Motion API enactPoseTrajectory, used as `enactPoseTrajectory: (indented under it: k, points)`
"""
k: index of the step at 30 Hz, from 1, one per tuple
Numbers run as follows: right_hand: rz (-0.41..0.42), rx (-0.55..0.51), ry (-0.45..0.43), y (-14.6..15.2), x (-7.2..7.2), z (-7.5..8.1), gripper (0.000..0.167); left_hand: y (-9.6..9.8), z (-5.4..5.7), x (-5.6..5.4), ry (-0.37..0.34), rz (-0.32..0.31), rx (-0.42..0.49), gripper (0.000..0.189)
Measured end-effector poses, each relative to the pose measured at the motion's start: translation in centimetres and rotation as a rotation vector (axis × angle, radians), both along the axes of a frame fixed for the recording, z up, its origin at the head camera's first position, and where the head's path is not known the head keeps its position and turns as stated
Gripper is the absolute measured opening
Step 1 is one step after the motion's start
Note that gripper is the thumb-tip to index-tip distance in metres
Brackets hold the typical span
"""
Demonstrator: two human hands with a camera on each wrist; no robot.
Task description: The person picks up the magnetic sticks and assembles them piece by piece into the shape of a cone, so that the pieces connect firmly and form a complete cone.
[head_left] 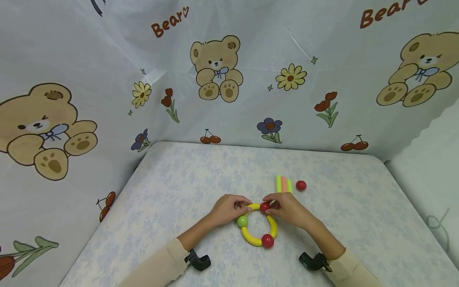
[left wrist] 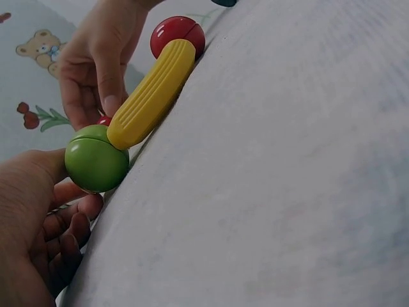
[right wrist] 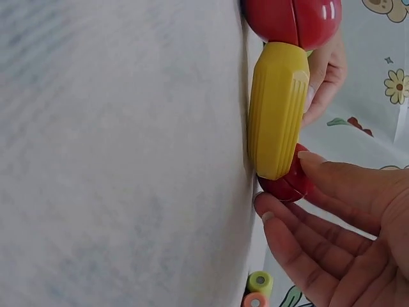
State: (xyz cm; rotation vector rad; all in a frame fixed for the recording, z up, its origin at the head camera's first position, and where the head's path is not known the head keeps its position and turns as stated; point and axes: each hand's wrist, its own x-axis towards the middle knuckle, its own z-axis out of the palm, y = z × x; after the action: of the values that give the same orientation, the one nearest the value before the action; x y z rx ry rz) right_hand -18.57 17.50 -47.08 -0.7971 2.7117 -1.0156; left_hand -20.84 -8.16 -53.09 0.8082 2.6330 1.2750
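You are at a pale table, mottled soft blue, with rounded far corners. Behind it and along its left hangs a white cloth printed with bears, flowers and cherries; at right, a thin cord loops near the table's edge. On the tabletop, between your hands, lies a ring of yellow curved pieces, two red balls and a green ball. Your left hand, fingers bent, pinches its far-left yellow piece; your right hand pinches its far red ball. Just beyond lie three pastel sticks and a loose red ball.
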Motion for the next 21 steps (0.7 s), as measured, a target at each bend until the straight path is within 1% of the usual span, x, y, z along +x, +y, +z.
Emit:
enactPoseTrajectory:
  k: [3, 5, 7, 9, 12, 15, 21]
  points:
    - [-0.070, 0.047, -0.015, 0.11, 0.21, 0.60, 0.020, -0.04, 0.03, 0.01, 0.011, -0.002, -0.007, 0.018]
    - [-0.111, 0.089, -0.055, 0.29, 0.34, 0.97, 0.015, -0.07, 0.02, 0.01, 0.019, -0.003, -0.012, 0.017]
    - [-0.136, 0.131, -0.120, 0.51, 0.43, 1.15, 0.017, -0.10, 0.03, 0.01, 0.023, -0.003, -0.013, 0.017]
    - [-0.132, 0.166, -0.190, 0.65, 0.51, 1.11, 0.022, -0.11, 0.04, 0.02, 0.025, -0.003, -0.013, 0.017]
    - [-0.109, 0.199, -0.251, 0.59, 0.67, 0.84, 0.030, -0.12, 0.03, 0.01, 0.024, -0.004, -0.013, 0.017]
    - [-0.095, 0.212, -0.272, 0.39, 0.89, 0.61, 0.032, -0.11, 0.00, 0.00, 0.022, -0.005, -0.016, 0.018]
    - [-0.111, 0.215, -0.274, 0.28, 0.98, 0.63, 0.030, -0.07, 0.04, -0.08, 0.025, -0.012, -0.020, 0.018]
